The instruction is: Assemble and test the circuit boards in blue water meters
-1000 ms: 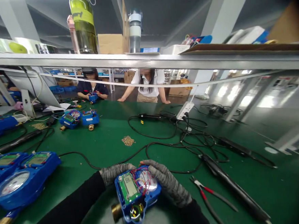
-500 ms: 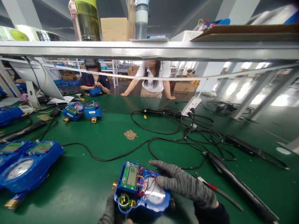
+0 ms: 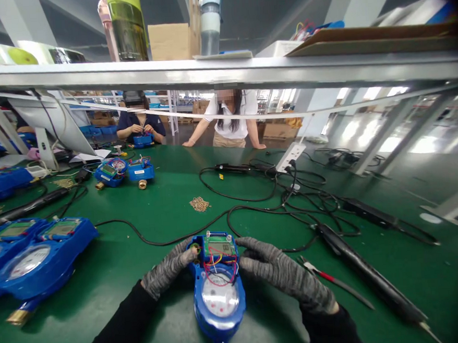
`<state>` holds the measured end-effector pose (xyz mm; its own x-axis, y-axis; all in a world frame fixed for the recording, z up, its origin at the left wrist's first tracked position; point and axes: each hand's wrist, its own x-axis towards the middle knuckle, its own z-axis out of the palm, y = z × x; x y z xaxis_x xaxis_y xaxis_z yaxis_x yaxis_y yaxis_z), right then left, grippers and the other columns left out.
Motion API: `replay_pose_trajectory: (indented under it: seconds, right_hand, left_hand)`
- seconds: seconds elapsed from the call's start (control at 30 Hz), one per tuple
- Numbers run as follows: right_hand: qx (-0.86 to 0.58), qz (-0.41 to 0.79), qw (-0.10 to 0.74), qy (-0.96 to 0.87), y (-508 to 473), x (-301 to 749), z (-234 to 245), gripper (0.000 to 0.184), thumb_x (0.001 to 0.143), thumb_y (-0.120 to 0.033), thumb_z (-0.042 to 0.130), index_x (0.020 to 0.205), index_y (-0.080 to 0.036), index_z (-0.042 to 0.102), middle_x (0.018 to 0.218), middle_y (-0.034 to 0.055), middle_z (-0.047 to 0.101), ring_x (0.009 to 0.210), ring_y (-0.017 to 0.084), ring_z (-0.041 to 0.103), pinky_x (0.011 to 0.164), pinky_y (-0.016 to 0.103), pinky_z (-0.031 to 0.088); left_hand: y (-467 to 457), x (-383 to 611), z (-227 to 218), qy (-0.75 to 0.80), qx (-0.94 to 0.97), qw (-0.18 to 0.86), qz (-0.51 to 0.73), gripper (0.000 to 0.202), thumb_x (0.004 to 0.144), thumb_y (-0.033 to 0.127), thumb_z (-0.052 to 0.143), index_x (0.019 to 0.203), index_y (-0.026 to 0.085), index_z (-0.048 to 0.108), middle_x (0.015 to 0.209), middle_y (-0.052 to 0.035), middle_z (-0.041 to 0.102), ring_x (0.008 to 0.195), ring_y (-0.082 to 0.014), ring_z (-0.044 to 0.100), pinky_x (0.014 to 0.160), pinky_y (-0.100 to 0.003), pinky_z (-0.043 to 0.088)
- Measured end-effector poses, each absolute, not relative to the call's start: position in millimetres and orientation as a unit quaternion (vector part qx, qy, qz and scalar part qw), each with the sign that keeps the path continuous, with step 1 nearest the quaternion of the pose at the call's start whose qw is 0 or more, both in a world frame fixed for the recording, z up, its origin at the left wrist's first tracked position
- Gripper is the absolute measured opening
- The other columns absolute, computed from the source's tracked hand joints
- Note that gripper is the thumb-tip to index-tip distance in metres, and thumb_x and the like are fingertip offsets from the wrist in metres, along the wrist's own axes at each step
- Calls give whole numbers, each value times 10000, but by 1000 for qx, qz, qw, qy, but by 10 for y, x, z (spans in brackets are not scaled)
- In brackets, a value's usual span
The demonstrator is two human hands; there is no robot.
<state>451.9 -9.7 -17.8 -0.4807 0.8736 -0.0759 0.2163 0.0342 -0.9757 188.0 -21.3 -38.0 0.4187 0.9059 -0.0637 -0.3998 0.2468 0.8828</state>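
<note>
A blue water meter (image 3: 221,297) lies in front of me on the green bench, its round dial toward me. At its far end an uncovered green circuit board with a small display (image 3: 220,249) shows, with red, yellow and white wires looping down over the dial. My left hand (image 3: 173,267), in a grey knit glove, is closed on the far left corner, thumb over the small side compartment. Gloved in grey too, my right hand (image 3: 285,272) has its fingers stretched out, tips against or just beside the meter's right side.
Red-handled pliers (image 3: 337,284) and a black electric screwdriver (image 3: 371,271) lie right, among tangled black cables and a power strip (image 3: 290,156). Small screws (image 3: 199,204) are heaped beyond the meter. More blue meters (image 3: 42,255) stand left. Two people are across the bench; a shelf (image 3: 167,68) spans above.
The water meter has turned, its display end swinging from the left to the far side. My left hand has moved up from its near left side to the far left corner.
</note>
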Motion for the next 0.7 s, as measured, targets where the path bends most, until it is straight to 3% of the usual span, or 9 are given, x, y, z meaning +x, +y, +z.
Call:
replay_pose_trajectory:
  seconds: [0.23,0.47,0.7]
  right_hand:
    - [-367,532,397,-651,-36,4469,-303,479,869,-335,720,1328,-255,609,1369,97,631,1271,299,582,1095,486,442]
    - [-303,619,379,-617,-43,4360,-357,659,828,-315,790,1416,-298,493,1453,91,560,1303,286,551,1107,496,416]
    - [-274,681,394,-553,-38,4265,-350,583,804,-243,818,1320,-308,554,1387,58,620,1269,257,583,1068,446,453]
  left_hand:
    - [-215,1870,-347,356,420,696,461,504,735,453,823,1153,184,734,1288,-108,687,1331,-371,526,1096,-421,467]
    - [-237,1868,-271,344,468,676,454,400,836,474,728,1156,235,725,1301,-62,686,1317,-311,554,1048,-375,511]
    - [-240,1837,-380,360,468,668,453,390,833,487,727,1177,304,716,1281,-20,701,1259,-263,607,1031,-336,524]
